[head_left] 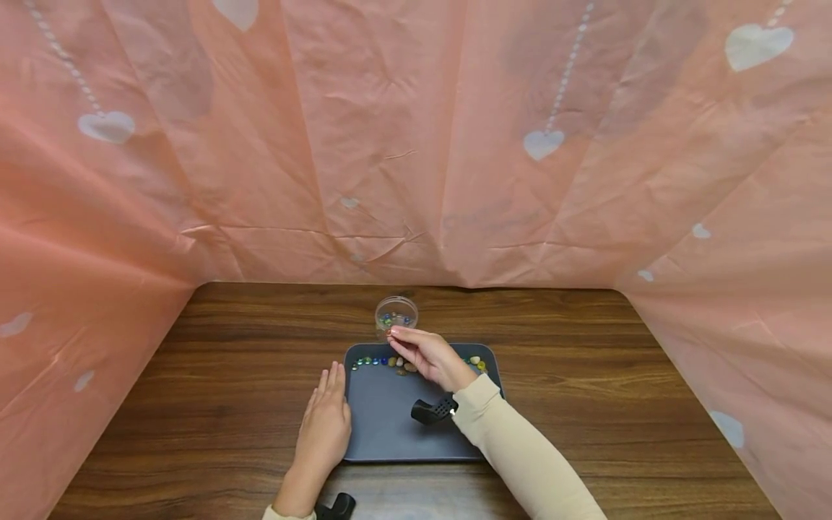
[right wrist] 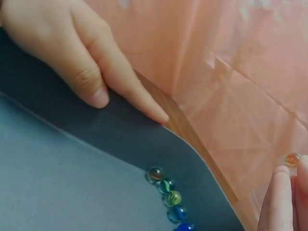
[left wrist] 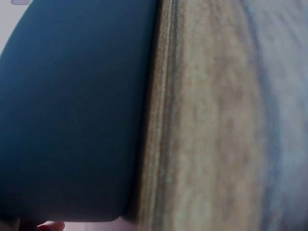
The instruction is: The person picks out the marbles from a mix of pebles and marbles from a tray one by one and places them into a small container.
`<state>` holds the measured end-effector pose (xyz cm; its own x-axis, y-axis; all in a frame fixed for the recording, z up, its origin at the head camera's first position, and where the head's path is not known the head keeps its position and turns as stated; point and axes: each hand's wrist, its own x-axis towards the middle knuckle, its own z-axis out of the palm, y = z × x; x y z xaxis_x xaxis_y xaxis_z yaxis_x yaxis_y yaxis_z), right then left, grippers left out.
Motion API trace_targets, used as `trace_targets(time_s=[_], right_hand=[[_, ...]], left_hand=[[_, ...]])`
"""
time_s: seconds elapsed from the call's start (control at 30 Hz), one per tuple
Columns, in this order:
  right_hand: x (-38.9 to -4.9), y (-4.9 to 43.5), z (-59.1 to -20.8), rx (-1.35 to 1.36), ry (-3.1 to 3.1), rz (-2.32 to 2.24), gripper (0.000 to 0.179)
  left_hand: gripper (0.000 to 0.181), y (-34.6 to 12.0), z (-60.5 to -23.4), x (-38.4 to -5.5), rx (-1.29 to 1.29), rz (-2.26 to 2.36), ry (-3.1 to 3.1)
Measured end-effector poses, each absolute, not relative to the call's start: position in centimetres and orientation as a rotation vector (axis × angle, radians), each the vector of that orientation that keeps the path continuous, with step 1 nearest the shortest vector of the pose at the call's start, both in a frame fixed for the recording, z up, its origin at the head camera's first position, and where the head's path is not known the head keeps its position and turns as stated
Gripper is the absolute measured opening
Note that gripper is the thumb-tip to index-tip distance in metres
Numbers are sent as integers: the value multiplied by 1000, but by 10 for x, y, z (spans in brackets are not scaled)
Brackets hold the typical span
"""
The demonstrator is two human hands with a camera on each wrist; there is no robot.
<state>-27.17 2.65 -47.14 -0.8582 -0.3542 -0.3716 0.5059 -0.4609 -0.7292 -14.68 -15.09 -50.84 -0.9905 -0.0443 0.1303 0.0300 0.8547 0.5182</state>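
My right hand (head_left: 430,357) pinches a clear marble with an orange-red swirl (right wrist: 293,159) between thumb and fingertips. It is held over the far edge of a dark grey tray (head_left: 396,426), right at the near side of a clear round container (head_left: 397,298). Glass marbles (right wrist: 172,198) in green and blue form a row along the tray's far side, followed by brownish stones (head_left: 410,367). Part of that row is hidden behind my right hand. With fingers straight, my left hand (head_left: 326,425) rests against the tray's left edge.
Blue and green marbles (head_left: 406,320) lie inside the clear container. A pale pebble (head_left: 475,360) and a yellow marble (head_left: 482,365) sit in the tray's far right corner. Wooden tabletop (head_left: 585,375) surrounds the tray, and a pink heart-printed sheet (head_left: 416,144) encloses the back and sides.
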Motion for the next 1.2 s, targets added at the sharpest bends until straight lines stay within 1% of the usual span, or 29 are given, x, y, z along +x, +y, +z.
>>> trace_targets(time_s=[0.1,0.17,0.37,0.5,0.6,0.73,0.87,1.1,1.2], right_hand=[[-275,29,-470,249,1191,-2339,19],[-278,30,-467,256,1233,-2349,19],[-289,27,-451,184,1687,-2291,29],[-299,25,-443,65,2177,-2079,25],[-306,24,-439,-49,2569,-1812,20],[-314,23,-438,-236,2887,-1469,14],[-318,21,-440,-383,2968,-1277,10],[-320,19,-443,-496,3030,-1050,8],[-321,19,-442,-510,3035,-1025,7]], left_hand=[[54,-151,-509,-147,16,-814,-2899],[54,-150,-508,-147,18,-817,-2901],[54,-151,-507,-147,19,-819,-2899],[55,-151,-507,-148,22,-822,-2902],[55,-151,-508,-147,23,-826,-2905],[54,-152,-508,-146,19,-817,-2898],[54,-152,-509,-146,19,-818,-2893],[55,-151,-507,-146,25,-833,-2905],[55,-151,-507,-146,30,-831,-2905]])
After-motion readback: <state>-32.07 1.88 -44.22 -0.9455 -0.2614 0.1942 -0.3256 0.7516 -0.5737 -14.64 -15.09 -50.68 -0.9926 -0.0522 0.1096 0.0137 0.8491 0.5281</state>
